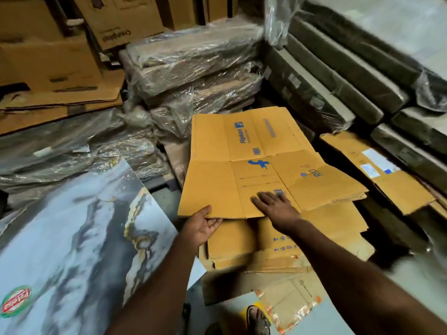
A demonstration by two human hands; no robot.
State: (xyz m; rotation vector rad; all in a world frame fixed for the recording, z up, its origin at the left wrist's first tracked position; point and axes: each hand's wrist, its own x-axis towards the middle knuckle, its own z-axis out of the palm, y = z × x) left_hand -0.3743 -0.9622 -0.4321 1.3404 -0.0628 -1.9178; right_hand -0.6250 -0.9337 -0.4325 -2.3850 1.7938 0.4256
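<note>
The flattened yellow-brown cardboard carton (pixel 254 151) with blue print lies face up on top of a stack of flattened yellow-brown cartons (pixel 333 221), in the middle of the view. Its far end reaches toward the wrapped bundles behind.

The left hand (pixel 200 228) holds the carton's near edge close to the left corner. The palm is turned up, the thumb is on top of the board and the fingers (pixel 215 221) are slipped beneath it, so the edge is pinched between them. The right hand (pixel 275 206) lies palm down on the carton's top face, just beside the near edge. Its fingers (pixel 262 198) are straight and slightly spread, pressing flat on the board.

The stack runs on toward the viewer, and its lowest sheet carries orange-patterned clear tape (pixel 292 308). Just beside that sheet, a foot in a sandal (pixel 258 320) stands on the pale floor (pixel 338 325).

To the right, another flattened yellow-brown carton with white labels (pixel 396 187) lies on its own pile. To the left, a large glossy slab with a grey-blue marbled pattern (pixel 72 238) lies tilted and bears a round red-and-green sticker (pixel 15 302).

Behind the carton sit bundles wrapped in clear plastic film (pixel 193 68). Long dark grey packs (pixel 338 68) are stacked at the back right, and plain brown cardboard boxes (pixel 48 56) at the upper left.
</note>
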